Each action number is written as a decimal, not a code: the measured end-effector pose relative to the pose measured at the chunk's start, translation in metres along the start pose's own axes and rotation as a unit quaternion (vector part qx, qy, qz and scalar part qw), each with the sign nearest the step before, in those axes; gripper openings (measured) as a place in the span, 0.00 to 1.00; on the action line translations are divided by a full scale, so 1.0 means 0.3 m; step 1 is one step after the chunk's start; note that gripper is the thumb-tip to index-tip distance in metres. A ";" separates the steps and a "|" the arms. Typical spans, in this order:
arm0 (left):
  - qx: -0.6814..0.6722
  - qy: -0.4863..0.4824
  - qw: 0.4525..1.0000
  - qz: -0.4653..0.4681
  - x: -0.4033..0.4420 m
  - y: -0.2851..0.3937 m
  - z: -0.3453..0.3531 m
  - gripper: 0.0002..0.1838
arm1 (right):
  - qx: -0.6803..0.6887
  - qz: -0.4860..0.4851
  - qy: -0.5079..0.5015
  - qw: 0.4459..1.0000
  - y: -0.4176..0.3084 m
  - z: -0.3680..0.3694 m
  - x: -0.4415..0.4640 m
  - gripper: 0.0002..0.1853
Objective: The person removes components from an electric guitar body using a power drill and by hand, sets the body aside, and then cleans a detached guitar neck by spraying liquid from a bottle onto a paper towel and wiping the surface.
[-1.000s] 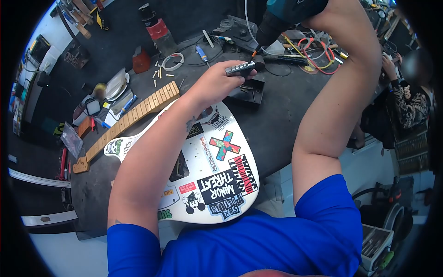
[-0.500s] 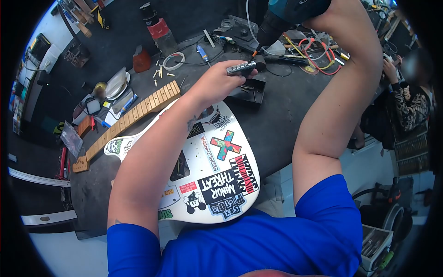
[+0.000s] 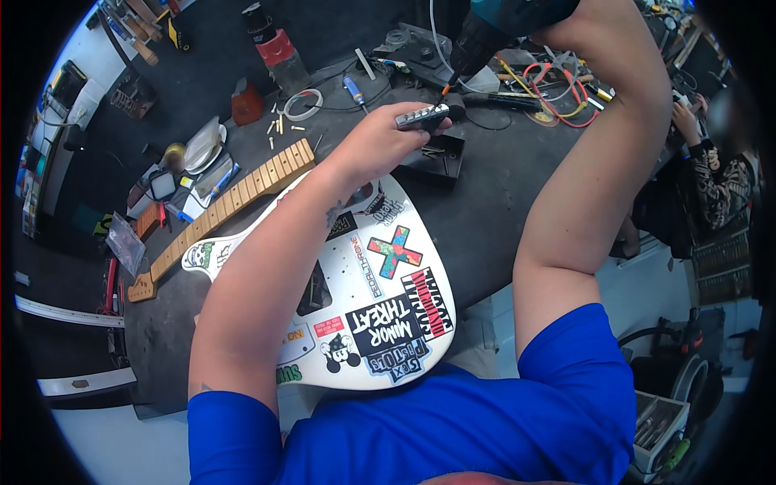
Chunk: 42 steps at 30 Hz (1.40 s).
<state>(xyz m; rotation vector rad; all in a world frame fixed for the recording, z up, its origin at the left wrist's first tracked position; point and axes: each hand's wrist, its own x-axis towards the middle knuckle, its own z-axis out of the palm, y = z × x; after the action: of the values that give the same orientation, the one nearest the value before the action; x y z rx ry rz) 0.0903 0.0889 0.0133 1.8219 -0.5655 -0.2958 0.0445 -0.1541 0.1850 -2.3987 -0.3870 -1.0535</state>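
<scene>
My left hand (image 3: 390, 137) is closed around a metal guitar bridge (image 3: 422, 118) with a row of saddles, holding it above the bench. In my right hand (image 3: 566, 31), partly cut off by the top edge, is a dark teal power drill (image 3: 513, 20). Its thin bit (image 3: 444, 94) points down at the far end of the bridge and appears to touch it. Under my left forearm lies a white guitar body (image 3: 347, 293) covered in stickers. Just below my left hand sits a small black box (image 3: 428, 176) with screws inside.
A maple guitar neck (image 3: 242, 191) lies left of the body. A blue-handled screwdriver (image 3: 353, 90), a ring of clear tubing (image 3: 303, 105) and coloured cables (image 3: 558, 89) are on the dark bench (image 3: 493, 194). Another person (image 3: 719, 170) is at the right.
The drill and its bit have shifted very slightly up and left. The bridge stays in my left hand, almost still.
</scene>
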 end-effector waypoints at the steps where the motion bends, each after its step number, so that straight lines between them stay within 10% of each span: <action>1: 0.005 -0.005 1.000 -0.005 -0.001 0.003 0.000 0.20 | -0.009 -0.003 0.000 1.000 0.020 0.002 0.005 0.42; 42: 0.001 -0.015 0.999 -0.029 -0.002 0.010 -0.004 0.22 | 0.022 -0.024 -0.001 0.999 0.018 0.016 0.003 0.40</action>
<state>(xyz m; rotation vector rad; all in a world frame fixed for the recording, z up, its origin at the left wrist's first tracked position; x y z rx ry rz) 0.0897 0.0895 0.0165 1.8405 -0.5351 -0.3630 0.0504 -0.1562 0.1812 -2.3628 -0.4651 -1.0534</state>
